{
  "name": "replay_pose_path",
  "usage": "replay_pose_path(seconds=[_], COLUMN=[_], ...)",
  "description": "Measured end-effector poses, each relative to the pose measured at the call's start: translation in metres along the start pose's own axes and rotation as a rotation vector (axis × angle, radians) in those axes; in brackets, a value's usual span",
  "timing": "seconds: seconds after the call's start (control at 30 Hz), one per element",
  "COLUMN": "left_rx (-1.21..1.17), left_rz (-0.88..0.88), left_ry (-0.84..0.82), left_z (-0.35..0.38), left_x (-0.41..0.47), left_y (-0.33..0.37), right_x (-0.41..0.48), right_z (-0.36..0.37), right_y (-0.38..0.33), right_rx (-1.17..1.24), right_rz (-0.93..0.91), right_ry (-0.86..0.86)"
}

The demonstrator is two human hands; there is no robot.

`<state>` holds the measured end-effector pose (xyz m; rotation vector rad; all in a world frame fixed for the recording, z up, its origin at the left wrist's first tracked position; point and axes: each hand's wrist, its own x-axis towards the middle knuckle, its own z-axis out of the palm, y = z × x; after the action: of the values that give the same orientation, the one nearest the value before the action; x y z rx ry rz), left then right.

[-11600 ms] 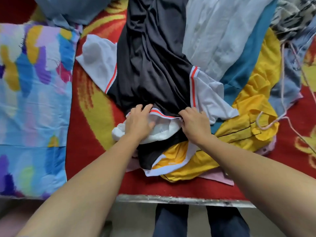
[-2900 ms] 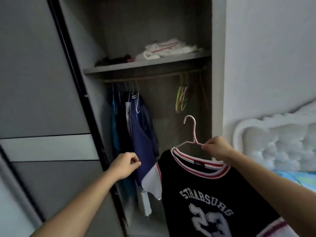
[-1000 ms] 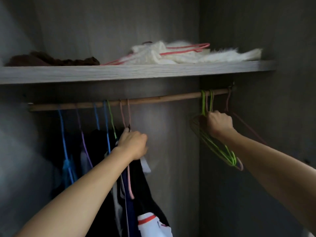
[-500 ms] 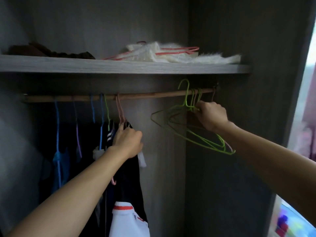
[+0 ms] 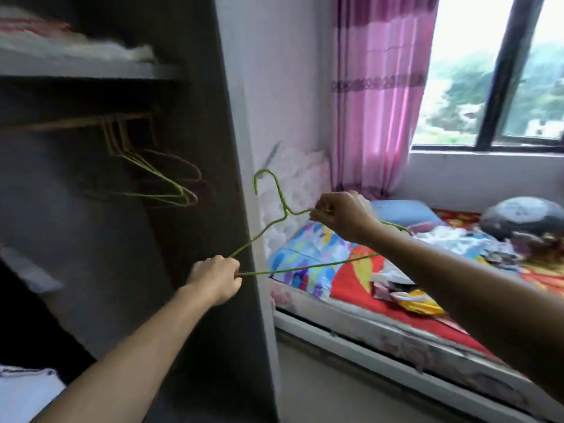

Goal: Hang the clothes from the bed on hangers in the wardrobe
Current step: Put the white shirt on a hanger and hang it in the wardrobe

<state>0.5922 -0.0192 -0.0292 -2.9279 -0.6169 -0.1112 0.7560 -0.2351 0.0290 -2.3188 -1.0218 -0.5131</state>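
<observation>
Head cam: the green hanger (image 5: 286, 212) is out in the air just right of the wardrobe (image 5: 238, 148) side panel, hook up. The left hand (image 5: 213, 279) is fisted round its lower corner and the right hand (image 5: 341, 213) pinches the top wire by the neck. The clothes (image 5: 421, 303) lie crumpled on the bed (image 5: 351, 315), well right of the wardrobe (nothing on this hanger yet). My worry is that it's thin, springy-looking wire, so pulling with both hands could bend the triangle. The open hook could also snag soft fabric. The spare hangers (image 5: 158, 184) inside the wardrobe are the same skinny wire.
</observation>
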Motion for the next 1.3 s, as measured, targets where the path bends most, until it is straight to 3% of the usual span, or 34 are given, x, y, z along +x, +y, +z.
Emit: replay_pose_path(seconds=[0.2,0.5,1.0,1.3], left_rx=[-0.095,-0.106,-0.080,-0.058], left_rz=[0.235,0.445,0.731,0.710], left_ry=[-0.128,-0.168,-0.363,-0.502], left_z=[0.025,0.048,0.113,0.200], left_x=[0.033,0.142,0.376,0.477], left_y=[0.159,0.316,0.512,0.620], right_x=[-0.067,-0.105,-0.093,-0.082], right_z=[-0.083,-0.136,-0.104,-0.041], right_y=[0.147,0.329,0.582,0.767], right_rx=[-0.101,-0.220,-0.066,0.021], right_rz=[0.329,0.662,1.181,1.413], right_ry=[0.041,0.162,0.222,0.243])
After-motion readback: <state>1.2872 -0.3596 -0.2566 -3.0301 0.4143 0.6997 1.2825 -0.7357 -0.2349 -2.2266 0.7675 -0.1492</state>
